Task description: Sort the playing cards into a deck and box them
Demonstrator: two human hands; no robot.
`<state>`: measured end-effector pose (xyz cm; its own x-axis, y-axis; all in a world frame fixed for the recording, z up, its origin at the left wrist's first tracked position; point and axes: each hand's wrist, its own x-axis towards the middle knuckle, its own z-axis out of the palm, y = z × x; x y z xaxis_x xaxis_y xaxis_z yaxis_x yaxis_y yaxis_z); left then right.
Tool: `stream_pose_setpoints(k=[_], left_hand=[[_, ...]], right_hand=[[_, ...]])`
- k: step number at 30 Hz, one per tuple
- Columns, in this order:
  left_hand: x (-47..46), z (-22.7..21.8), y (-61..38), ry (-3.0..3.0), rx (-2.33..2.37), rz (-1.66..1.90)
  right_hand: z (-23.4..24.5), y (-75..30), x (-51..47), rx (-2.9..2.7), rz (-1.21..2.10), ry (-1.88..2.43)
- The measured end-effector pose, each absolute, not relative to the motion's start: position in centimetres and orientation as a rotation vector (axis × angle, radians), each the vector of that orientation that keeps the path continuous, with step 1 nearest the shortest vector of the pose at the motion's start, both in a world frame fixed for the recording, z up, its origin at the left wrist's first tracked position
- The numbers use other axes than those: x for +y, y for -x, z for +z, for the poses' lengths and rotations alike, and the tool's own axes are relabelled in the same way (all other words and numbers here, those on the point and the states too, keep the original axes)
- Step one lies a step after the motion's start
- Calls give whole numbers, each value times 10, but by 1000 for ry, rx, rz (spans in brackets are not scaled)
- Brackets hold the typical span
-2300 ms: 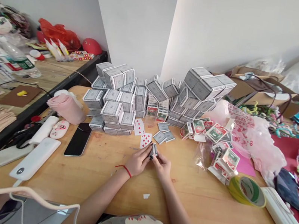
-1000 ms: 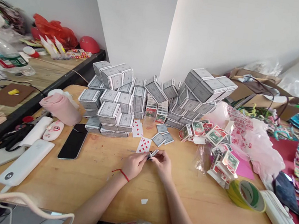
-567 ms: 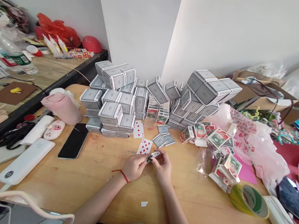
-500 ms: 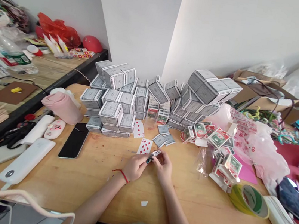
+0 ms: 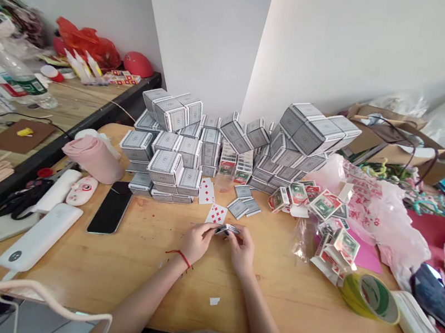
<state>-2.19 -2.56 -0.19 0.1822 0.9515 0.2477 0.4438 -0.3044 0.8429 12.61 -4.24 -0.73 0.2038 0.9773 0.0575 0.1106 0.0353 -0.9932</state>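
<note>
Between my two hands, low over the middle of the table, is a small folded piece of playing card (image 5: 228, 228). My left hand (image 5: 197, 241) pinches its left end, and my right hand (image 5: 242, 247) pinches the right end. Just beyond my fingers lies a face-up diamond card (image 5: 216, 214), partly covered by my left fingertips. Another red diamond card (image 5: 207, 191) lies farther back. Several grey-backed cards (image 5: 243, 202) are spread face down to its right. Behind them rise stacks of grey blocks folded from cards (image 5: 165, 169). How the held piece is folded is too small to tell.
Opened card boxes (image 5: 326, 205) and a yellow tape roll (image 5: 371, 297) lie on the right. A black phone (image 5: 110, 208), a white power bank (image 5: 40, 239) and a pink roll (image 5: 92, 159) are on the left. A paper scrap (image 5: 214, 301) lies near the front edge.
My hands have turned the card piece from a slanted to a nearly level position. My left hand has shifted slightly left and up, away from my right hand.
</note>
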Motion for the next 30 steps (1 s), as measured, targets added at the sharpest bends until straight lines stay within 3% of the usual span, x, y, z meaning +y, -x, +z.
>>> stream_pose_setpoints(k=[8, 15, 30], left_hand=[[-27, 9, 23, -1797, 1193, 1021], [-25, -1, 22, -1867, 1329, 1054], [-23, 2, 22, -1874, 1249, 1028]], right_hand=[[-6, -128, -45, -1067, 1147, 1287], [-6, -127, -44, -1073, 982, 1216], [-8, -138, -42, -1163, 1042, 1267]])
